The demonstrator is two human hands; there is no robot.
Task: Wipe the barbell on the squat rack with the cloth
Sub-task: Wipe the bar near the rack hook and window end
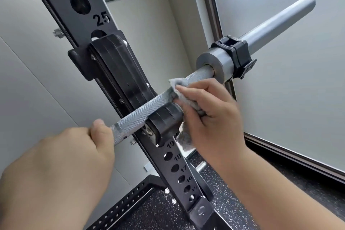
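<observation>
Two hands: both are on the bar, one to each side of the hook that carries it.
Left hand (74, 155): it grips the knurled shaft at the lower left of my view. The thumb lies along the top, and I think the fingers wrap underneath, though the hand itself hides them.
Right hand (211, 115): its fingers are curled round the bunched cloth, pressing it to the shaft just right of the hook.
Cloth (180, 89): grey and fuzzy, it is wrapped over the bar under the fingers. A loose tail hangs below the hand, beside the upright.
Barbell (134, 119): it rests in the black J-hook (164, 123) on the squat rack upright (89, 15), just above the hole marked 19.
Long axis: the bar runs on a diagonal from lower left to upper right. The near end of the shaft is under the left hand, and the far end points up and away to the right.
Sleeve (280, 22): smooth and grey, with no plates on it. A black clamp collar (233, 56) sits close against its thick inner shoulder.
Upright: black with numbered holes, it leans across my view. 26 and 25 are near the top, and 19 down to 16 are below the hook.
Floor (158, 211): dark and speckled, seen at the foot of the rack.
</observation>
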